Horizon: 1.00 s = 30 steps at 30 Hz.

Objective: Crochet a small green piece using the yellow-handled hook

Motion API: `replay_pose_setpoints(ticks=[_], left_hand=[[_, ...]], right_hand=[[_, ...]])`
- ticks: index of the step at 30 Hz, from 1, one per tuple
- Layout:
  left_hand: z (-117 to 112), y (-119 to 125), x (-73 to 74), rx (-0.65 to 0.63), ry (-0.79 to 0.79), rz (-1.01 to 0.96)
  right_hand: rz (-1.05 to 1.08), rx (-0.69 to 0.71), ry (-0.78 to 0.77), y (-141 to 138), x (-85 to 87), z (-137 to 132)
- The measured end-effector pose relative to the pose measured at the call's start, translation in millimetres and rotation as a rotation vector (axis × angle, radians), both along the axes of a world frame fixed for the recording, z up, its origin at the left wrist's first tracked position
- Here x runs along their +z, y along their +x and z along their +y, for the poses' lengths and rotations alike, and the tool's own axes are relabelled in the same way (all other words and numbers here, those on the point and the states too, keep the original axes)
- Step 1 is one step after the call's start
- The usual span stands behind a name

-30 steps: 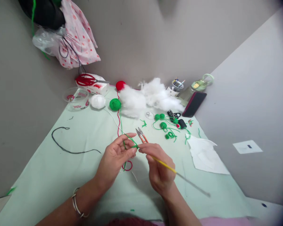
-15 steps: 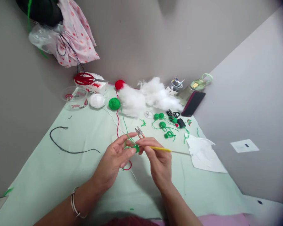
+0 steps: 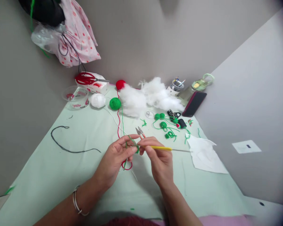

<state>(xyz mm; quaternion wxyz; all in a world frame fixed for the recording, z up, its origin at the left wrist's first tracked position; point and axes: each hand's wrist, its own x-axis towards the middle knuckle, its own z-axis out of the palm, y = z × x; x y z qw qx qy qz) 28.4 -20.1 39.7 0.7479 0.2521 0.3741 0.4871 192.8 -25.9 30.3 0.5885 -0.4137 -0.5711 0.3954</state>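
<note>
My left hand [image 3: 115,158] pinches a small green crochet piece [image 3: 135,147], with green yarn looped over its fingers. That yarn runs back to a green yarn ball [image 3: 115,103]. My right hand [image 3: 159,160] grips a yellow-handled crochet hook [image 3: 161,147], its tip at the green piece and its metal shaft pointing right. Just behind the hands, orange thread snips [image 3: 140,132] lie on the pale green table [image 3: 61,169]. A red yarn strand [image 3: 118,121] trails from a red ball [image 3: 120,84] to a loop under my left hand.
White stuffing [image 3: 148,95] is heaped at the back. Several small green crochet balls [image 3: 163,125], a phone [image 3: 194,104], a cup of tools [image 3: 175,86], white paper [image 3: 206,153], red scissors [image 3: 86,79] on a box, a plastic bowl [image 3: 76,98], a black cord [image 3: 68,146].
The hook's handle swung from pointing down-right to lying level toward the right. Both hands stayed together on the green piece, working the yarn.
</note>
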Motion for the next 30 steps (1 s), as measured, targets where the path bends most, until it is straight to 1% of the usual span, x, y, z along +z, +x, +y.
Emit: replay_pose_setpoints(ticks=[3, 6, 8, 10, 13, 15, 17, 19, 21, 23, 26, 29, 30], left_hand=[[-3, 2, -0.5, 0.001, -0.001, 0.033], [-2, 1, -1.0, -0.012, -0.015, 0.032], [-1, 0, -1.1, -0.04, -0.01, 0.008], [0, -2, -0.7, -0.066, -0.005, -0.023], [0, -2, 0.2, -0.088, -0.006, -0.063], [-1, -2, 0.5, -0.086, -0.011, -0.077], [-2, -3, 0.1, -0.073, -0.013, -0.075], [-3, -2, -0.7, -0.061, -0.004, -0.055], [-3, -2, -1.7, -0.041, 0.021, -0.026], [-3, -1, -2.9, -0.015, 0.056, 0.004], [-4, 2, -4.9, 0.029, 0.098, 0.045], [-7, 4, -5.5, 0.05, 0.11, 0.047], [-7, 4, -4.9, 0.037, 0.094, 0.031]], right_hand=[[-0.065, -0.024, 0.016, -1, -0.7, -2], [-0.057, -0.016, -0.006, 2, -2.6, -2], [0.013, 0.0, -0.047, 3, -3.7, -1], [0.129, 0.011, -0.108, 3, -3.3, 0], [0.262, 0.039, -0.174, 1, 0.3, 3], [0.298, 0.063, -0.167, -1, 3.2, 3], [0.28, 0.064, -0.129, -2, 5.1, 1], [0.197, 0.03, -0.069, -2, 5.9, -2], [0.06, -0.02, 0.03, -1, 5.7, -6], [-0.101, -0.058, 0.168, 0, 4.8, -9], [-0.354, -0.07, 0.368, 0, 1.5, -11], [-0.636, -0.135, 0.533, 0, -3.9, -13], [-0.696, -0.158, 0.569, 0, -5.4, -13]])
